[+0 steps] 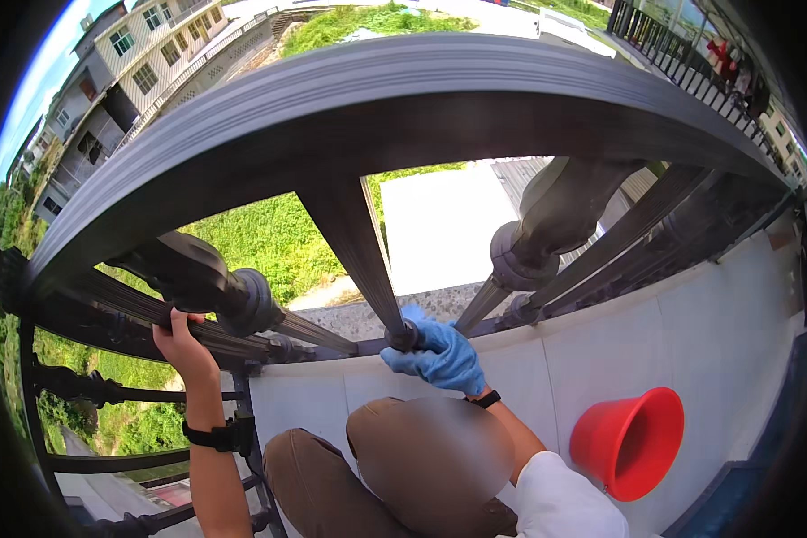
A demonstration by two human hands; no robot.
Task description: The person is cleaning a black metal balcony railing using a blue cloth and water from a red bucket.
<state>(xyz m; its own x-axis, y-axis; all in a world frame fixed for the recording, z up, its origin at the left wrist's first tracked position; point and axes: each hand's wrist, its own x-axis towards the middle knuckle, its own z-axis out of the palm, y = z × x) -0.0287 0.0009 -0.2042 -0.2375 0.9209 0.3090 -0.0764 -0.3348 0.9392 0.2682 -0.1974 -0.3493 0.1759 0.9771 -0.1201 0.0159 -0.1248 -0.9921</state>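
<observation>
A dark metal balcony railing curves across the view in front of me. My left hand grips one of its slim ribbed bars at the left, beside a bulbous baluster. Low in the middle, my right hand is covered by a light blue cloth. The cloth is wrapped around the foot of a ribbed upright, against the collar at its base. My right fingers are hidden under the fabric.
A red bucket lies tilted on the pale tiled floor to my right. Another thick baluster stands right of the cloth. My bent knees are close to the railing. Beyond it are greenery and buildings.
</observation>
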